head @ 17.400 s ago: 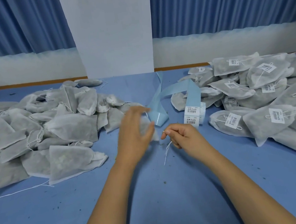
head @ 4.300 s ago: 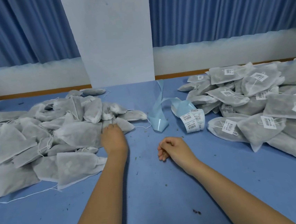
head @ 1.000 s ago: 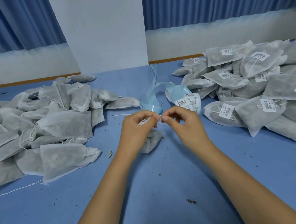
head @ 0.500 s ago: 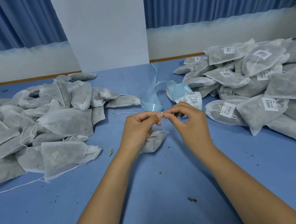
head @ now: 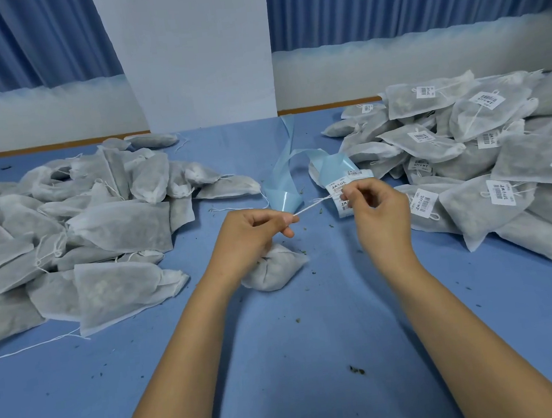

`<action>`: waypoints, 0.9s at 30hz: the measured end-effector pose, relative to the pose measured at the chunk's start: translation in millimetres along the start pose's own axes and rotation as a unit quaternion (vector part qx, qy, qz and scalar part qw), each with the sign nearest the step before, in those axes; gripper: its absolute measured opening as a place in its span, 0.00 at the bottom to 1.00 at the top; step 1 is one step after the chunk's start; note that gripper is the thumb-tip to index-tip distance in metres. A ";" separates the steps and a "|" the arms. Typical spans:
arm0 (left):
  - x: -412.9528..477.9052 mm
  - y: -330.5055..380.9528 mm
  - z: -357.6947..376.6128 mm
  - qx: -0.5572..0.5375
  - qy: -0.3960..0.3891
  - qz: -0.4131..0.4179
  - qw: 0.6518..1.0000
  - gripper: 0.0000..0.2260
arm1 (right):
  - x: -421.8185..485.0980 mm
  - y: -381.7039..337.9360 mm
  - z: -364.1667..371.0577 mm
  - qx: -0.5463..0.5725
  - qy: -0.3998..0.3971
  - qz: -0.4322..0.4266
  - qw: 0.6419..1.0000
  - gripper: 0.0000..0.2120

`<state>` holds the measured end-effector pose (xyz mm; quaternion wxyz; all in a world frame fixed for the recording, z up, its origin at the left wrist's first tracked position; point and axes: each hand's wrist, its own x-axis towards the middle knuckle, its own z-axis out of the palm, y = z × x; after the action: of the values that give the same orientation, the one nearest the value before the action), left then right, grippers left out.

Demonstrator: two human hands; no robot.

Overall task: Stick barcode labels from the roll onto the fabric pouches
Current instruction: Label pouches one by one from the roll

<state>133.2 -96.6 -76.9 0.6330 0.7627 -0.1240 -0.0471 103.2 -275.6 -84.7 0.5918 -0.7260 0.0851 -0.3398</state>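
The fabric pouch (head: 273, 269) is seen lying on the blue surface (head: 299, 358), just below and partly behind the left hand (head: 253, 234), with its mouth bunched. Its white drawstring (head: 314, 203) is now drawn taut between the two hands, which were held fingertip to fingertip half a second ago and have since been pulled apart. One end is pinched by the curled fingers (head: 286, 220) of the left hand. The other is pinched by those of the right hand (head: 378, 214), which is held higher, just in front of the label roll (head: 345, 188). No label is held. The pouch is judged to be in the course of being cinched shut, so a barcode has yet to be peeled and stuck. The unlabelled pile (head: 101, 225) is left on the left and the labelled pile (head: 483, 168) on the right, with spent blue backing (head: 282, 188) trailing between.
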 end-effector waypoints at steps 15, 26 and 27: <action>1.5 -1.9 -11.5 0.049 0.035 -0.026 0.998 0.14 | -5.4 -14.8 -2.6 0.177 0.068 0.035 0.981 0.07; 4.9 -9.7 0.0 -0.239 0.112 -0.143 0.954 0.03 | -32.1 -12.5 16.5 -0.073 -0.214 -0.302 0.926 0.03; 5.5 -9.0 -0.9 -0.268 0.109 -0.141 0.947 0.01 | -31.9 -11.3 16.9 -0.082 -0.227 -0.284 0.928 0.03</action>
<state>139.9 -95.6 -85.0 0.8107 0.5749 0.0720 -0.0836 86.1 -242.0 -88.1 0.4122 -0.8238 -0.2335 -0.3113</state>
